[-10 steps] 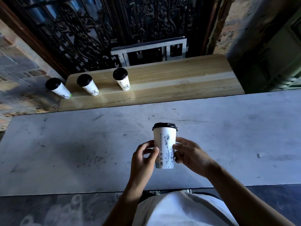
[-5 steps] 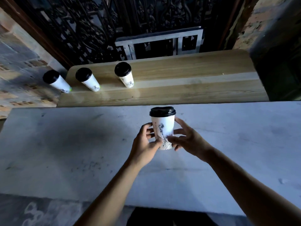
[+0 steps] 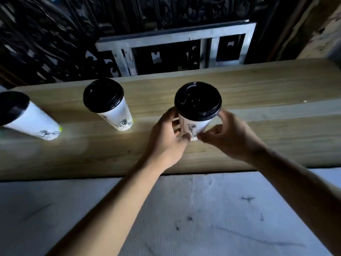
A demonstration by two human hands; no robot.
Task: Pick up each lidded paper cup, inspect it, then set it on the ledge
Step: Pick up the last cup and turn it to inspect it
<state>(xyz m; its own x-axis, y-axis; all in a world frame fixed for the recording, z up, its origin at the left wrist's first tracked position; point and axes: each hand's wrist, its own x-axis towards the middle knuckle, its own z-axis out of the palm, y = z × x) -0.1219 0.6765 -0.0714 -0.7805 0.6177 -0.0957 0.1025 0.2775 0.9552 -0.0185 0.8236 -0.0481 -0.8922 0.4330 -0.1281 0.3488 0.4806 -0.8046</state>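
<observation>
Carried forward off the table [image 3: 203, 218], the lidded paper cup [image 3: 196, 115] now sits low over the wooden ledge [image 3: 258, 100], both hands' grip grasping it: left hand [image 3: 166, 139], right hand [image 3: 230, 137]. Two cups [image 3: 108, 104] already stand there; release remains.

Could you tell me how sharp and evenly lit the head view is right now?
Head view: soft with motion blur overall, most on the hands and the grille behind. Light is dim and uneven: the ledge is darker at its left end and the grille is nearly black. Wide-angle distortion makes the two standing cups splay outward. The held cup has a faint sheen on its lid.
</observation>
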